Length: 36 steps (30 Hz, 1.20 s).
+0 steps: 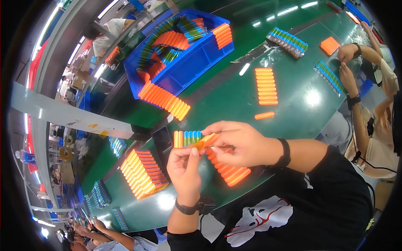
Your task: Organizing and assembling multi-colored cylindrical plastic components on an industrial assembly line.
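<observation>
My left hand (184,169) pinches a small orange tube (200,144) between thumb and forefinger. On its other end my right hand (236,144) is closed, with the fingertips of both hands nearly touching. Just beyond the fingers shows a short row of blue-green tubes (192,136) with orange ones at its left end. A longer row of orange tubes (230,170) lies below my right hand, partly covered by it. Whether these rows join the piece in my fingers I cannot tell.
A blue bin (188,71) beyond my hands holds tangled tube strips, some draped over its rim. A stacked orange block (142,173) stands left on the green table (301,121). An orange row (266,86) lies ahead. Co-workers' hands (346,62) work at the right.
</observation>
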{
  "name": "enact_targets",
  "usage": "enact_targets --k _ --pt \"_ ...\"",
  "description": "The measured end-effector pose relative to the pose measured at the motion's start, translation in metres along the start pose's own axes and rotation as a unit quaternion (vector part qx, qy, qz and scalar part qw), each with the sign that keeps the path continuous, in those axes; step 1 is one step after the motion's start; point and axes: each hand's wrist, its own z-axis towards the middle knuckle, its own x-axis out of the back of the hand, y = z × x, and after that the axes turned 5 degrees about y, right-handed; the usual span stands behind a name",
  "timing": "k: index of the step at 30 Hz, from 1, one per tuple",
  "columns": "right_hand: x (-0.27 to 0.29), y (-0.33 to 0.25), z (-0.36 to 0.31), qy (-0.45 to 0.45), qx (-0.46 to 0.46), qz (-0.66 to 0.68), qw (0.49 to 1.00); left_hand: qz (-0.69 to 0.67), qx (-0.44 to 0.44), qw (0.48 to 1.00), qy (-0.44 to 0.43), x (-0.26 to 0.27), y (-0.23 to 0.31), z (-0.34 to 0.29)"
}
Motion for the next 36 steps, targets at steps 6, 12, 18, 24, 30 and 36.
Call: enact_targets --k 6,12,18,24,30,36 --pt "-0.007 0.003 -0.006 0.026 0.026 -0.043 0.998 0.013 -0.056 0.998 -0.006 -0.007 -0.009 -0.005" --pt "-0.007 0.007 -0.007 0.035 0.059 -0.027 0.997 0.026 -0.062 0.998 -0.011 -0.009 -0.009 -0.006" --pt "-0.008 0.003 -0.009 0.037 0.008 0.001 0.999 0.033 -0.082 0.996 0.001 -0.007 -0.012 -0.007" --pt "-0.008 0.007 -0.007 0.063 0.088 -0.023 0.994 0.06 -0.117 0.991 -0.015 -0.008 -0.012 -0.008" --pt "-0.008 0.005 -0.011 0.039 0.051 -0.008 0.998 0.102 -0.151 0.983 -0.003 -0.008 -0.015 -0.011" --pt "-0.008 0.001 -0.015 0.052 0.046 -0.034 0.997 0.134 -0.184 0.974 0.012 -0.012 -0.017 -0.015"
